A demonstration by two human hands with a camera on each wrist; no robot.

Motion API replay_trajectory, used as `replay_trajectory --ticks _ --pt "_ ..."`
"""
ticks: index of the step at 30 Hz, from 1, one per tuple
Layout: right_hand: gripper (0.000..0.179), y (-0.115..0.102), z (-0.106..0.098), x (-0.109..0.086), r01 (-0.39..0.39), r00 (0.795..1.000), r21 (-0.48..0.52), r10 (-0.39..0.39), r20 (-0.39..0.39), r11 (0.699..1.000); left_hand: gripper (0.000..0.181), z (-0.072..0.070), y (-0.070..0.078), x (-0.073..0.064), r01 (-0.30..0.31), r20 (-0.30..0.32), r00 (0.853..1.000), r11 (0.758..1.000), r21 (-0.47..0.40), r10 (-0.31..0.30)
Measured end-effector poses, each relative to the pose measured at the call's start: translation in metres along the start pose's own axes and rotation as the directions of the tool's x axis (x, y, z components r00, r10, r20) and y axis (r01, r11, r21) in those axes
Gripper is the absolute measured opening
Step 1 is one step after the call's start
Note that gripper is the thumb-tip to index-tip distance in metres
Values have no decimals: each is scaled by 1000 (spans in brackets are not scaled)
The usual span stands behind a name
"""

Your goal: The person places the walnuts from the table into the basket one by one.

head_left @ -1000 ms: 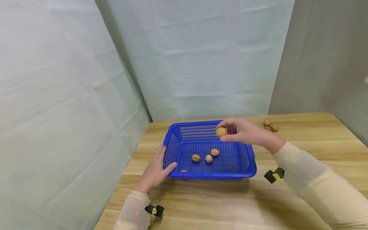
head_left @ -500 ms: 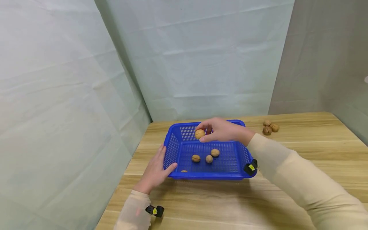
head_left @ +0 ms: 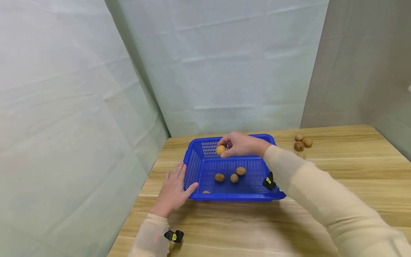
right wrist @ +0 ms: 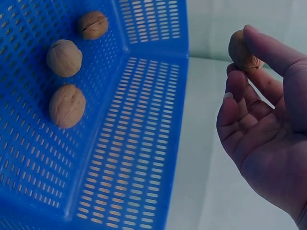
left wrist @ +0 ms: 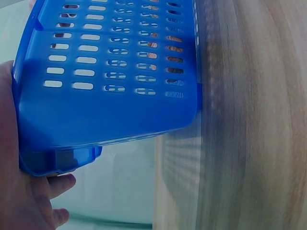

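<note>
In the head view a walnut [head_left: 220,150] is pinched between the thumb and fingers of my right hand [head_left: 241,143], held up over the back of a blue plastic basket [head_left: 236,196]. The right wrist view shows that walnut [right wrist: 243,51] at the fingertips, level with the basket's rim and beside it. Inside the basket lie three walnuts [head_left: 219,177] on the slotted floor, and part of another walnut [head_left: 206,192] peeks over the front wall. My left hand [head_left: 173,189] rests at the basket's left front corner with fingers straight along the side and its thumb on the rim.
At the back right of the wooden table [head_left: 340,167] sits a small group of walnuts [head_left: 299,145], partly near my right sleeve. Pale cloth hangs [head_left: 224,71] behind and to the left. Each wrist carries a small black device [head_left: 173,236].
My right hand has moved left over the basket with the walnut, then slowed in the last half second. My left hand and the basket have stayed nearly in place.
</note>
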State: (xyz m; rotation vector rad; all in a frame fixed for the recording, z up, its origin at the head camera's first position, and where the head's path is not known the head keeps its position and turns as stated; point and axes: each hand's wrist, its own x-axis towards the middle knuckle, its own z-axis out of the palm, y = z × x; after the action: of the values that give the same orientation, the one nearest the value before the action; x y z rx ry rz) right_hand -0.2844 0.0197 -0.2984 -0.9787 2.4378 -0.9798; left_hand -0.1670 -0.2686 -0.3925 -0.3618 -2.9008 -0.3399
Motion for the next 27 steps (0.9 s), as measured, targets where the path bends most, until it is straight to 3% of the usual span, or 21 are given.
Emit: replay_trajectory --ticks 9,16,21,27 --pt "42 12 6 10 -18 999 6 18 -43 1000 93 2 0 -2 1 -1 1000 1000 0 -1" --pt "39 5 0 -4 19 994 -15 -20 -103 1000 92 4 1 -2 -19 -29 999 1000 6 19" --pt "34 -5 -5 -37 137 978 -10 -137 -156 991 91 5 5 -1 -24 -29 999 1000 -6 24" --pt "27 -1 -8 -111 233 929 100 -191 -319 967 90 4 8 3 -25 -21 999 999 -20 25"
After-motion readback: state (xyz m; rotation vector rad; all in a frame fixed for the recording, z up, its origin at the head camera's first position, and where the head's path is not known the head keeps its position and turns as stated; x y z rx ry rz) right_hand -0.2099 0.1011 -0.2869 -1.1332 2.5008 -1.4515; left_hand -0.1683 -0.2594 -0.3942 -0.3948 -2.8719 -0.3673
